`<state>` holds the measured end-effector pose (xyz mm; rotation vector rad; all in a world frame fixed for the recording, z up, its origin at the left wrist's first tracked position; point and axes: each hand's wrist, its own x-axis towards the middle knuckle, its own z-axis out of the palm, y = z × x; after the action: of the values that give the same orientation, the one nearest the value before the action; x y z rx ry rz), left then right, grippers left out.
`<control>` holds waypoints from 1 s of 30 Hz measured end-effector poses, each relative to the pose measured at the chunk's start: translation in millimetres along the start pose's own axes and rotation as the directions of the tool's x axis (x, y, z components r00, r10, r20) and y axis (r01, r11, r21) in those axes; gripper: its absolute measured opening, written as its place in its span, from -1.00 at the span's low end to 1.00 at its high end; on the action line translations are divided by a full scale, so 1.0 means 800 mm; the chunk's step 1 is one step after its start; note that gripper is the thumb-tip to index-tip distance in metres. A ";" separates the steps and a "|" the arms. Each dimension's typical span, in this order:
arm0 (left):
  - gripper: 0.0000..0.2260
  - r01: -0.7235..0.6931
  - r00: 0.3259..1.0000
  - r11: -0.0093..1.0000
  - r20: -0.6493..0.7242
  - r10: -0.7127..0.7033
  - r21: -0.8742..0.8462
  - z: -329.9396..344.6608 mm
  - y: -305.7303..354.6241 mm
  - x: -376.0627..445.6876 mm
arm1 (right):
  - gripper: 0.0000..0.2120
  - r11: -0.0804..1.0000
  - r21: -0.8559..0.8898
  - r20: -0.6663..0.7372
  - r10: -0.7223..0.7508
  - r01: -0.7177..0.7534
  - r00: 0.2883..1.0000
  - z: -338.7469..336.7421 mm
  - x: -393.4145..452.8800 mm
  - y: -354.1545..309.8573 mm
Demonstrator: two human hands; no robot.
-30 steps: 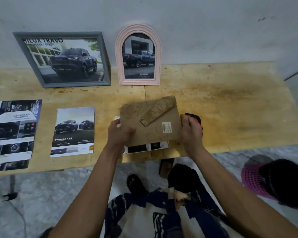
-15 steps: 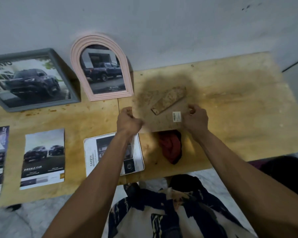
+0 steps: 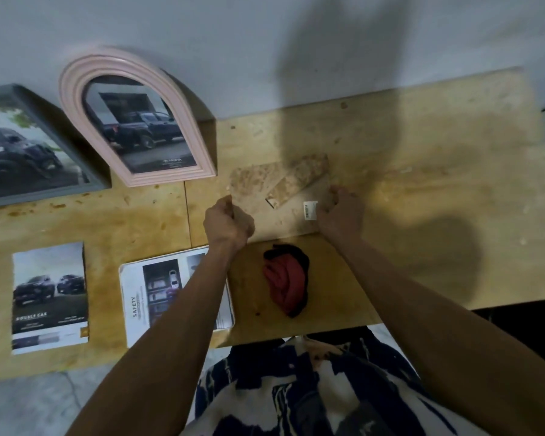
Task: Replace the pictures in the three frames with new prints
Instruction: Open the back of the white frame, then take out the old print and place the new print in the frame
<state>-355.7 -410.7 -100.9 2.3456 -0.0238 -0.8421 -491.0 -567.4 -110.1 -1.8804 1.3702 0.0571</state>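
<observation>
- I see my left hand (image 3: 228, 222) and right hand (image 3: 339, 212) each curled on a side edge of the brown frame back (image 3: 277, 196), pinching it face-down over the bench (image 3: 438, 171), near the wall.
- Its stand flap (image 3: 298, 180) and a white sticker (image 3: 310, 210) face up.
- A pink arched frame (image 3: 76, 89) and a grey frame (image 3: 44, 190) lean on the wall at left.
- Two prints (image 3: 49, 297) and a red cloth (image 3: 285, 280) lie nearer me.
</observation>
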 end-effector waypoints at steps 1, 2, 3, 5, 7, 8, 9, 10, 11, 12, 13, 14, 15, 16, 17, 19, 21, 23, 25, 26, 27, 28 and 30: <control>-0.83 0.005 0.999 1.000 -0.040 -0.004 0.027 0.003 0.000 -0.001 | -0.51 1.000 -0.003 -0.003 0.002 -0.002 1.000 0.001 -0.003 -0.001; -0.69 0.002 0.997 0.999 -0.073 0.001 0.039 0.005 -0.004 0.001 | -0.50 1.000 -0.015 -0.008 0.002 -0.002 1.000 0.003 -0.005 -0.002; -0.59 -0.001 0.997 1.000 -0.073 0.003 0.026 0.007 -0.006 0.002 | -0.49 0.999 -0.038 -0.017 -0.003 0.002 1.000 0.004 -0.006 -0.002; -0.51 -0.003 0.997 1.000 -0.082 0.000 -0.029 0.005 -0.005 -0.001 | -0.47 0.997 -0.076 -0.030 -0.010 0.008 1.000 0.005 -0.007 -0.002; -0.46 -0.024 0.995 1.000 -0.095 0.025 0.017 0.004 -0.005 0.000 | -0.47 0.995 -0.103 -0.032 -0.019 0.015 0.999 0.005 -0.007 -0.003; -0.44 -0.048 0.995 0.997 -0.089 0.053 0.055 0.004 -0.006 0.000 | -0.47 0.992 -0.123 -0.034 -0.024 0.020 0.999 0.006 -0.007 -0.003; -0.45 -0.070 0.993 0.995 -0.093 0.077 0.068 0.005 -0.004 -0.001 | -0.48 0.990 -0.141 -0.036 -0.032 0.027 0.999 0.006 -0.007 -0.003; -0.48 -0.102 0.988 0.991 -0.104 0.111 0.087 0.005 -0.004 -0.003 | -0.48 0.988 -0.153 -0.036 -0.040 0.034 0.999 0.007 -0.008 -0.002; -0.52 -0.113 0.988 0.990 -0.099 0.121 0.081 0.004 -0.003 -0.005 | -0.48 0.985 -0.166 -0.035 -0.044 0.038 0.998 0.006 -0.009 -0.003; -0.58 -0.125 0.987 0.989 -0.092 0.133 0.083 0.002 0.000 -0.009 | -0.49 0.983 -0.181 -0.034 -0.048 0.041 0.998 0.005 -0.010 -0.004; -0.67 -0.119 0.989 0.991 -0.082 0.123 0.055 -0.001 -0.001 -0.011 | -0.50 0.978 -0.202 -0.036 -0.053 0.045 0.998 0.005 -0.012 -0.006; -0.78 -0.127 0.990 0.992 -0.067 0.127 0.009 -0.005 -0.001 -0.017 | -0.51 0.973 -0.226 -0.043 -0.061 0.050 0.997 0.005 -0.014 -0.008; -0.75 -0.130 0.991 0.991 -0.046 0.128 -0.038 -0.009 -0.004 -0.019 | -0.52 0.968 -0.245 -0.055 -0.075 0.060 0.996 0.006 -0.019 -0.011; -0.69 -0.131 0.991 0.986 -0.029 0.129 -0.104 -0.017 -0.010 -0.022 | -0.53 0.964 -0.255 -0.068 -0.099 0.079 0.993 0.009 -0.027 -0.016; -0.66 -0.134 0.991 0.984 -0.026 0.132 -0.115 -0.026 -0.018 -0.024 | -0.55 0.960 -0.258 -0.083 -0.131 0.106 0.988 0.014 -0.037 -0.022; -0.57 -0.147 0.988 0.987 -0.061 0.144 -0.057 -0.048 -0.039 -0.027 | -0.58 0.945 -0.279 -0.105 -0.205 0.169 0.973 0.029 -0.059 -0.038; -0.58 -0.161 0.983 0.984 -0.106 0.153 -0.075 -0.074 -0.062 -0.035 | -0.61 0.923 -0.317 -0.083 -0.255 0.217 0.963 0.049 -0.085 -0.055; -0.59 -0.188 0.969 0.982 -0.155 0.190 0.030 -0.103 -0.087 -0.044 | -0.59 0.928 -0.276 -0.050 -0.275 0.251 0.960 0.070 -0.113 -0.073; -0.61 -0.189 0.965 0.980 -0.175 0.197 0.062 -0.133 -0.114 -0.054 | -0.57 0.941 -0.194 -0.024 -0.286 0.277 0.958 0.093 -0.144 -0.086; -0.62 -0.196 0.963 0.979 -0.177 0.204 0.062 -0.149 -0.130 -0.058 | -0.58 0.940 -0.172 -0.006 -0.299 0.294 0.954 0.105 -0.159 -0.090; -0.63 -0.200 0.960 0.978 -0.187 0.209 0.066 -0.162 -0.145 -0.063 | -0.60 0.936 -0.167 0.015 -0.312 0.310 0.950 0.118 -0.174 -0.093; -0.63 -0.196 0.958 0.976 -0.195 0.211 0.093 -0.175 -0.161 -0.067 | -0.61 0.933 -0.168 0.038 -0.315 0.317 0.948 0.130 -0.187 -0.094; -0.62 -0.177 0.955 0.972 -0.212 0.208 0.157 -0.196 -0.196 -0.069 | -0.61 0.932 -0.161 0.083 -0.314 0.323 0.946 0.153 -0.212 -0.094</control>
<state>-338.6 -185.0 -67.0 2.5052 -0.2171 -0.4868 -451.6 -352.1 -73.3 -2.2091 1.0338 0.0662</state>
